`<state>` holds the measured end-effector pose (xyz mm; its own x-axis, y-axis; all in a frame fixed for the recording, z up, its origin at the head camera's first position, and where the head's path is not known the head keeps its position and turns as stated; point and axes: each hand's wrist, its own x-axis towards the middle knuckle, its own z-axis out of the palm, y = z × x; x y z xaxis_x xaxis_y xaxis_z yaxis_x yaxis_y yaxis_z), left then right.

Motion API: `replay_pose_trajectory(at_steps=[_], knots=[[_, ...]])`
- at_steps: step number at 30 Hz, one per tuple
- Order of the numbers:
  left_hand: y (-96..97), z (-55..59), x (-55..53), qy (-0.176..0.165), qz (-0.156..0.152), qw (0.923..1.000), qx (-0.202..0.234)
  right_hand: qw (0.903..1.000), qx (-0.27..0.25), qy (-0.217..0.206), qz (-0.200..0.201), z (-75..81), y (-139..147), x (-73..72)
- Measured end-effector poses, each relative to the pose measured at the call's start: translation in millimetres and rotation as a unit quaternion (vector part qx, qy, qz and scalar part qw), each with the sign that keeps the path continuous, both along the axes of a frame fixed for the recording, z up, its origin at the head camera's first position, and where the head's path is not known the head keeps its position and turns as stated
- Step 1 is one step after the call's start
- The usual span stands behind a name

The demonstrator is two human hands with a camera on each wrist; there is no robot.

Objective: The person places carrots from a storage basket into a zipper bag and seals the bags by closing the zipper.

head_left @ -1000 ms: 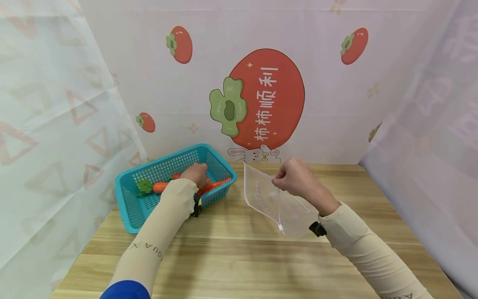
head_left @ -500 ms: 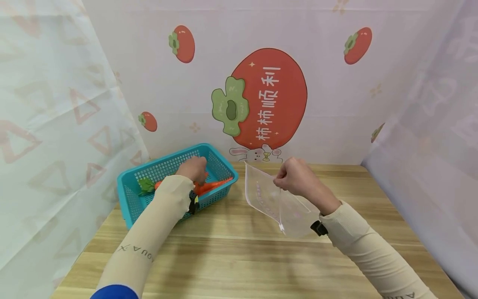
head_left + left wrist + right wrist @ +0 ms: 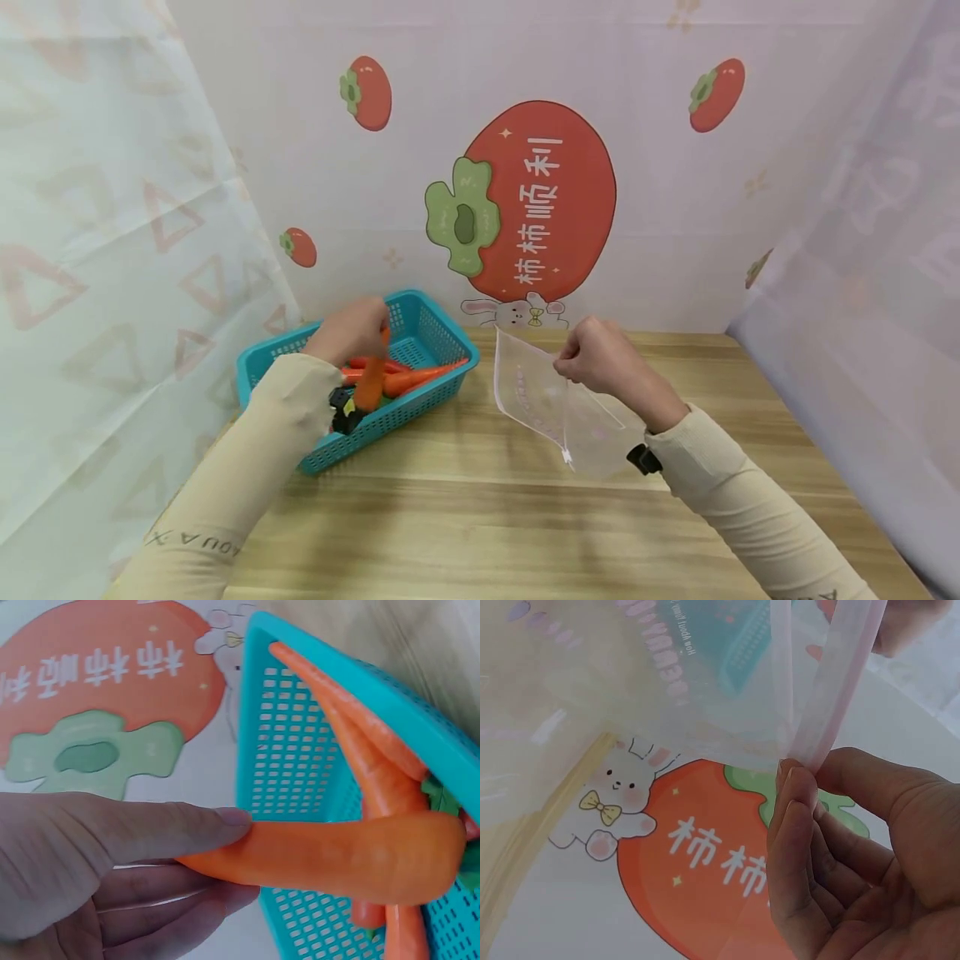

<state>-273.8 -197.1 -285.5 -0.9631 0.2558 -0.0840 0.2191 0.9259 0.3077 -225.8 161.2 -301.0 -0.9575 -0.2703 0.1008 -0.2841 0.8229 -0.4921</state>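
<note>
My left hand (image 3: 351, 329) pinches an orange carrot (image 3: 337, 856) by its narrow end, thumb on one side and fingers on the other. The carrot's thick end hangs downward over the turquoise basket (image 3: 431, 404). In that basket lie several more carrots (image 3: 420, 377), with red vegetables and some green leaves (image 3: 442, 796) among them. My right hand (image 3: 603, 358) pinches the upper edge of a clear zip bag (image 3: 525, 392) between thumb and fingers. The bag hangs above the table, its mouth parted, and a white slider (image 3: 567, 456) sits at the lower end of its zip strip.
The basket stands at the back left of the wooden table (image 3: 480, 525). Behind the table hangs a white sheet (image 3: 652, 275) printed with red fruit and a rabbit. Similar patterned sheets close off the left and right sides.
My left hand has risen from inside the basket and drawn to the left, bringing up a carrot. My right hand and the bag stay nearly where they were.
</note>
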Motion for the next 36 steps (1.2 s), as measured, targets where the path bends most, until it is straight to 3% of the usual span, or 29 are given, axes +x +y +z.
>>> replay_pose_trajectory(at_steps=[10,18,28,36], knots=[[-26.7,13.9,17.0,0.08,-0.027,0.995,0.054,1.0,-0.004,0.005,0.002,-2.9,0.8,-2.8],[-39.9,11.5,37.5,0.126,0.01,0.9835,0.129,0.9999,-0.003,0.014,0.007,-2.8,0.0,-4.9],[-30.5,8.6,51.1,0.21,0.033,0.9497,0.23,0.9999,0.008,0.006,-0.007,-1.4,2.8,-8.5],[-15.7,4.4,57.7,0.218,0.006,0.926,0.308,0.9999,0.013,0.008,-0.009,0.1,6.2,-9.6]])
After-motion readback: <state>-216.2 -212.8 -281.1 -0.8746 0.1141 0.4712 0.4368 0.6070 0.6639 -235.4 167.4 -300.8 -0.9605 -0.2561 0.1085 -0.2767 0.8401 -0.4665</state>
